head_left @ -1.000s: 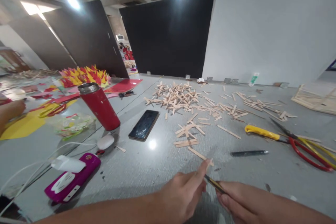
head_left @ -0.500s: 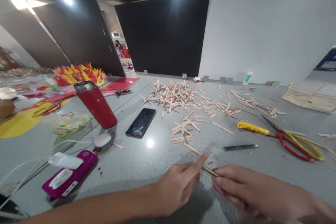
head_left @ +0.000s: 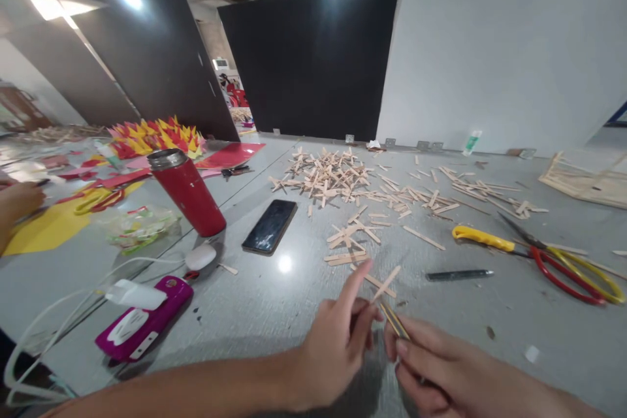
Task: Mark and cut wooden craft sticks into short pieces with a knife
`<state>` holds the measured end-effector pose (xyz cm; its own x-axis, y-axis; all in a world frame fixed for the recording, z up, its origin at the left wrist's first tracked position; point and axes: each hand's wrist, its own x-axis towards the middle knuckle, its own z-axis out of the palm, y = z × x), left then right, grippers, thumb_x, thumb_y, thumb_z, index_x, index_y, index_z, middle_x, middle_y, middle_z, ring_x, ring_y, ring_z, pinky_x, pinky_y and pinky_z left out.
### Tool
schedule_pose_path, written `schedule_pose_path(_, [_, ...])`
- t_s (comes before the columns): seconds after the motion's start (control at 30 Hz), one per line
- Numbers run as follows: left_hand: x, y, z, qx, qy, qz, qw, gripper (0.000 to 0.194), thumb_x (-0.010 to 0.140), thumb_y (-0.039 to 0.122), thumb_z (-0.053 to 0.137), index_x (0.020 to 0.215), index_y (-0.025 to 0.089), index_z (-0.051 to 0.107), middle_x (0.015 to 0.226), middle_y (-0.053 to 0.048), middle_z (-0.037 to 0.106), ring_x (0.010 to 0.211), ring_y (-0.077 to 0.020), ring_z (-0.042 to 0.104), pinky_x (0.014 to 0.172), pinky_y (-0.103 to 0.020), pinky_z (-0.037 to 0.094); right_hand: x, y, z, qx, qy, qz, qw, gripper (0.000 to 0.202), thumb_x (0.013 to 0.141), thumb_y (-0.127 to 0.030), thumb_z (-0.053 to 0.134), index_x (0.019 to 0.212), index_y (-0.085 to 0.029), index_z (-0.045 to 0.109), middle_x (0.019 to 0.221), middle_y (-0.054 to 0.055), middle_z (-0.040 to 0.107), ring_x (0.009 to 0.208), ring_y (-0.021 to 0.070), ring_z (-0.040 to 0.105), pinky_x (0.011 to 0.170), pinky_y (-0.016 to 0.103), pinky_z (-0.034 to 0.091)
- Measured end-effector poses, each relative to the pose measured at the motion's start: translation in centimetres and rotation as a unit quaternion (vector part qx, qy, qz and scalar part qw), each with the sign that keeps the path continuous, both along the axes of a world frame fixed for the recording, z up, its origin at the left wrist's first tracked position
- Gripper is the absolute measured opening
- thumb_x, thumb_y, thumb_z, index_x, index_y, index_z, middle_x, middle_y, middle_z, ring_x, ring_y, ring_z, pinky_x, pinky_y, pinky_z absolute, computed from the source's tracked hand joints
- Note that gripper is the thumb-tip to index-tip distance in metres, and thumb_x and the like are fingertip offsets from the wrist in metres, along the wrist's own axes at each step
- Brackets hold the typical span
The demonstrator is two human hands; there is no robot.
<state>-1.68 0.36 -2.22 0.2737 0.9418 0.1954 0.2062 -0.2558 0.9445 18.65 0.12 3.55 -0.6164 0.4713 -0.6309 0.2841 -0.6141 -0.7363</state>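
Wooden stick (head_left: 390, 281) juts beyond the left fingers (head_left: 361, 326)

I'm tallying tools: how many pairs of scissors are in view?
2: one pair lies at right, another pair at left by the yellow paper. More may be hidden.

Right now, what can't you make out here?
Head view:
- Thin yellow-and-black tool, near end: hidden by right hand.
- Raised pale wooden stick, lower end: hidden by left hand.
- Pale wooden frame: cut off by right edge.
- White-and-green tube, any lettering: too small.
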Motion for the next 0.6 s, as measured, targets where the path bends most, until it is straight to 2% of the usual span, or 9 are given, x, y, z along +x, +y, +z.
schedule_pose_path(0.1, [0.0,-0.8,-0.3,0.005,0.045,-0.016,0.999,0.056,0.115,0.037,0.039,0.169,0.021,0.035,0.075,-0.003,0.072,0.062,-0.0179,0.063,0.067,-0.029,0.049,-0.8,-0.9,-0.7,-0.004,-0.007,-0.027,1.000,0.040,0.097,-0.064,0.064,0.104,-0.029,0.046,0.068,-0.011,0.041,0.047,0.0048,0.020,0.041,0.016,0.012])
schedule_pose_path(0.17, [-0.1,-1.1,-0.4,0.008,0.072,-0.026,0.997,0.056,0.115,0.036,0.037,0.169,0.024,0.035,0.077,-0.004,0.073,0.063,-0.0194,0.063,0.068,-0.031,0.050,-0.6,-0.6,-0.1,-0.015,-0.024,-0.024,0.999,0.037,0.099,-0.061,0.063,0.104,-0.029,0.046,0.068,-0.011,0.041,0.047,0.0050,0.019,0.040,0.016,0.012])
schedule_pose_path(0.3, [-0.2,-1.0,-0.3,0.025,0.088,-0.051,0.995,0.055,0.113,0.034,0.038,0.168,0.026,0.039,0.076,-0.004,0.071,0.060,-0.0187,0.060,0.067,-0.031,0.050,1.3,1.8,1.9,-0.086,-0.053,0.058,0.993,0.027,0.102,-0.049,0.064,0.103,-0.029,0.048,0.070,-0.011,0.039,0.046,0.0044,0.016,0.039,0.015,0.009])
schedule_pose_path(0.4, [-0.1,-0.5,-0.2,0.011,0.065,-0.057,0.996,0.057,0.113,0.031,0.039,0.169,0.024,0.034,0.075,-0.002,0.069,0.058,-0.0165,0.058,0.066,-0.028,0.049,1.9,2.9,2.3,-0.056,-0.070,0.062,0.994,0.026,0.105,-0.052,0.059,0.105,-0.028,0.049,0.070,-0.011,0.038,0.049,0.0062,0.017,0.040,0.015,0.012])
schedule_pose_path(0.43, [0.0,-0.4,-0.2,0.004,0.050,-0.053,0.997,0.058,0.112,0.029,0.040,0.169,0.023,0.031,0.074,-0.001,0.068,0.058,-0.0158,0.057,0.065,-0.027,0.048,1.9,2.9,2.2,-0.016,-0.086,0.064,0.994,0.027,0.105,-0.054,0.057,0.106,-0.028,0.051,0.070,-0.010,0.037,0.051,0.0072,0.019,0.041,0.015,0.016])
schedule_pose_path(0.5, [0.0,-0.1,0.0,-0.005,0.018,-0.037,0.999,0.063,0.110,0.028,0.046,0.170,0.020,0.026,0.072,0.001,0.065,0.056,-0.0151,0.056,0.062,-0.025,0.045,2.0,3.0,1.9,0.138,-0.125,0.073,0.980,0.029,0.106,-0.054,0.055,0.109,-0.026,0.057,0.073,-0.008,0.046,0.056,0.0095,0.034,0.048,0.018,0.032])
schedule_pose_path(0.53, [0.0,0.0,0.1,-0.010,0.003,-0.025,1.000,0.065,0.110,0.029,0.049,0.169,0.018,0.025,0.070,0.003,0.064,0.056,-0.0150,0.055,0.060,-0.025,0.043,2.1,3.0,1.8,0.241,-0.147,0.076,0.956,0.028,0.105,-0.053,0.057,0.111,-0.025,0.061,0.078,-0.005,0.053,0.062,0.0115,0.043,0.055,0.021,0.039])
schedule_pose_path(0.6, [-0.1,0.1,0.4,-0.028,-0.017,-0.007,0.999,0.067,0.108,0.034,0.055,0.167,0.016,0.028,0.068,0.003,0.062,0.056,-0.0148,0.053,0.058,-0.024,0.041,2.5,3.2,1.7,0.422,-0.181,0.083,0.884,0.026,0.106,-0.046,0.058,0.114,-0.024,0.068,0.092,0.002,0.068,0.078,0.0170,0.057,0.073,0.028,0.047])
